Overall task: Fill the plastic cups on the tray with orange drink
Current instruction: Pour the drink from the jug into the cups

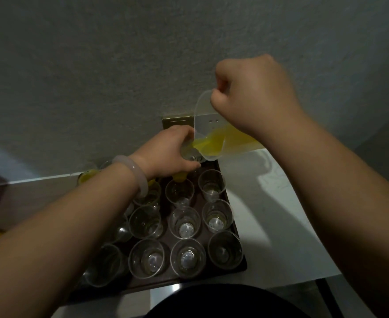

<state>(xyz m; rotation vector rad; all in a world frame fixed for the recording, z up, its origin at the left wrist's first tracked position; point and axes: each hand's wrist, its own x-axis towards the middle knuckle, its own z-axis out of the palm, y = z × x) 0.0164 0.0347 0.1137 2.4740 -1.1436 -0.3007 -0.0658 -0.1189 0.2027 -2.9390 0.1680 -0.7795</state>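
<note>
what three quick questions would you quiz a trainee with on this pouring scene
1. True or false: the left hand lies flat on the tray.
2. What does the right hand grip? A) a bottle B) the tilted jug of orange drink C) a spoon
3. Are the nearest-row cups on the tray filled or empty?

Key: 1. False: it holds a cup at the jug's spout, above the tray. 2. B. 3. Empty.
</note>
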